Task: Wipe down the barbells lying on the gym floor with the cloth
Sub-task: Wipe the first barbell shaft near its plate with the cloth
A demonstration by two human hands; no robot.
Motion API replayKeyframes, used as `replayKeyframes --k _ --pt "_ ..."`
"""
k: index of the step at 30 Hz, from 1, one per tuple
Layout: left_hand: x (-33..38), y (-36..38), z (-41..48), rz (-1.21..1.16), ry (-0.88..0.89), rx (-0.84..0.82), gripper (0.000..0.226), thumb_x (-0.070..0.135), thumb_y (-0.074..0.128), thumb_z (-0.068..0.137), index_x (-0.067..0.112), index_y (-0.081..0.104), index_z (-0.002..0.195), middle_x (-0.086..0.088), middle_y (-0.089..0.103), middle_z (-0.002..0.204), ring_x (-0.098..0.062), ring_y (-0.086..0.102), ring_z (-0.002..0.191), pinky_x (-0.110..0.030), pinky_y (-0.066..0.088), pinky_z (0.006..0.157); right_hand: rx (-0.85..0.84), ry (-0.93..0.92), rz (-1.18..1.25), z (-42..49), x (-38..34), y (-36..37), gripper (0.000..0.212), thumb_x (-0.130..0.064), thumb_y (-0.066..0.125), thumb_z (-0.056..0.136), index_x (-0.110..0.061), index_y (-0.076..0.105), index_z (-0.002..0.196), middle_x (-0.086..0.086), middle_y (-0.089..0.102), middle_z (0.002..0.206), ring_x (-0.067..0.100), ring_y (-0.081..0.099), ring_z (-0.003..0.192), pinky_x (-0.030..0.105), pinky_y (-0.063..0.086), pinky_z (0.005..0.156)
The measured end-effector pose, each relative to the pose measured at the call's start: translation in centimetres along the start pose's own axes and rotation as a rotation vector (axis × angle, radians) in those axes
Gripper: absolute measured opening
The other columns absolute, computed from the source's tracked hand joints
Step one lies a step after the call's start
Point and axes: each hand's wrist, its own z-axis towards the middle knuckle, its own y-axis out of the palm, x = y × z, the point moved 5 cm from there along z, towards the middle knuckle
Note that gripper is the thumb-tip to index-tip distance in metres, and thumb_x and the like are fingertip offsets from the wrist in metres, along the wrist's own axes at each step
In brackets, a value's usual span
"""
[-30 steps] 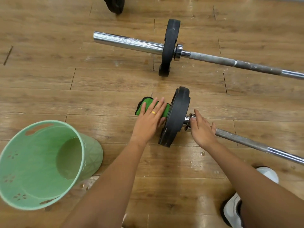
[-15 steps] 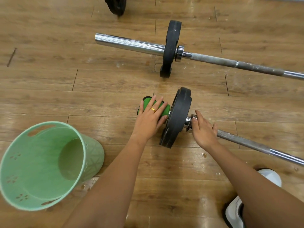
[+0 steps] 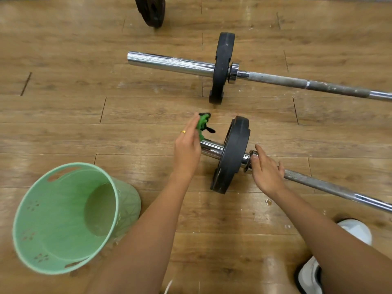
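Two barbells lie on the wooden floor. The near barbell (image 3: 331, 187) carries a black plate (image 3: 232, 154), and its chrome sleeve (image 3: 210, 148) shows bare just left of the plate. My left hand (image 3: 187, 148) holds a bunched green cloth with black edging (image 3: 203, 124) at the sleeve's left end, the cloth lifted off the metal. My right hand (image 3: 266, 170) rests on the bar by the collar, right of the plate, fingers relaxed over it. The far barbell (image 3: 174, 63) lies behind with its own black plate (image 3: 222, 66).
A light green plastic basket (image 3: 63, 217) stands at the lower left, beside my left forearm. Another black plate (image 3: 151, 10) stands at the top edge. My white shoes (image 3: 356, 228) are at the lower right.
My left hand has turned on its side and pulled the cloth off the near sleeve, which now shows bare chrome. My right hand has stayed on the bar.
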Motion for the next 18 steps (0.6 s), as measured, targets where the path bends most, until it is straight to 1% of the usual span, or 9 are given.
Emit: replayKeyframes --k 2,3,6,8,10,12,14,16,18 --pt "0.4 0.5 -0.1 -0.088 -0.114 0.036 0.044 0.0 0.049 0.101 0.007 0.051 0.144 -0.005 0.058 0.14 0.002 0.05 0.124 -0.018 0.044 0.106 0.003 -0.002 -0.005 0.1 0.1 0.0 0.053 -0.043 0.014 0.107 -0.03 0.018 0.158 0.006 0.043 0.154 0.022 0.028 0.147 0.048 -0.002 0.121" --pt "0.9 0.9 -0.2 -0.118 -0.14 0.033 0.043 0.002 0.049 0.101 0.008 0.052 0.144 -0.003 0.06 0.137 0.003 0.051 0.121 -0.017 0.045 0.104 0.004 -0.003 -0.006 0.2 0.2 0.0 0.053 -0.043 0.014 0.107 -0.03 0.018 0.158 0.006 0.043 0.154 0.022 0.028 0.146 0.048 -0.002 0.121" --pt "2.5 2.1 -0.9 -0.098 -0.116 -0.009 0.044 0.004 0.049 0.102 0.012 0.051 0.145 0.0 0.065 0.127 -0.002 0.057 0.108 -0.017 0.049 0.094 0.004 -0.01 -0.006 0.3 0.3 0.1 0.054 -0.044 0.013 0.107 -0.03 0.018 0.158 0.006 0.044 0.153 0.023 0.029 0.146 0.048 -0.002 0.121" --pt "2.0 2.8 -1.4 -0.035 -0.103 -0.12 0.049 0.003 0.049 0.102 0.017 0.047 0.148 -0.007 0.068 0.121 -0.01 0.06 0.104 -0.025 0.05 0.092 0.003 -0.015 -0.005 0.3 0.4 0.0 0.054 -0.044 0.013 0.106 -0.031 0.018 0.158 0.006 0.045 0.152 0.023 0.029 0.146 0.048 -0.002 0.121" --pt "-0.2 2.8 -1.9 0.027 -0.134 -0.234 0.054 -0.002 0.048 0.101 0.021 0.044 0.15 -0.012 0.062 0.135 -0.02 0.056 0.125 -0.039 0.044 0.109 -0.007 -0.021 -0.005 0.4 0.4 0.1 0.054 -0.044 0.013 0.107 -0.031 0.018 0.159 0.006 0.045 0.153 0.022 0.029 0.146 0.048 -0.002 0.121" --pt "-2.0 2.5 -2.4 0.134 -0.031 -0.325 0.058 -0.009 0.047 0.097 0.018 0.046 0.149 -0.006 0.046 0.154 -0.019 0.034 0.147 -0.053 0.026 0.12 -0.01 -0.025 -0.002 0.4 0.4 0.0 0.054 -0.044 0.013 0.107 -0.031 0.017 0.159 0.005 0.044 0.153 0.022 0.028 0.146 0.048 -0.002 0.121" --pt "-2.3 2.7 -2.8 0.193 0.089 -0.423 0.055 -0.007 0.047 0.096 0.013 0.047 0.147 -0.003 0.036 0.16 -0.015 0.02 0.152 -0.054 0.017 0.123 0.001 -0.03 -0.002 0.3 0.5 0.0 0.054 -0.044 0.013 0.107 -0.031 0.018 0.158 0.006 0.045 0.152 0.022 0.029 0.146 0.048 -0.002 0.121" --pt "-1.8 3.0 -2.7 0.226 0.112 -0.491 0.047 0.008 0.047 0.099 0.008 0.046 0.146 -0.004 0.028 0.163 -0.013 0.012 0.153 -0.049 0.014 0.125 0.011 -0.034 -0.002 0.1 0.5 0.0 0.053 -0.043 0.013 0.107 -0.03 0.018 0.158 0.006 0.046 0.151 0.023 0.029 0.145 0.048 -0.001 0.121" --pt "-1.3 3.4 -2.6 0.297 0.158 -0.528 0.051 0.025 0.051 0.099 0.004 0.042 0.145 -0.008 0.023 0.165 -0.018 0.009 0.154 -0.047 0.014 0.125 0.011 -0.039 -0.004 0.2 0.5 0.2 0.054 -0.044 0.013 0.106 -0.03 0.018 0.158 0.006 0.046 0.151 0.023 0.03 0.145 0.048 -0.001 0.121"
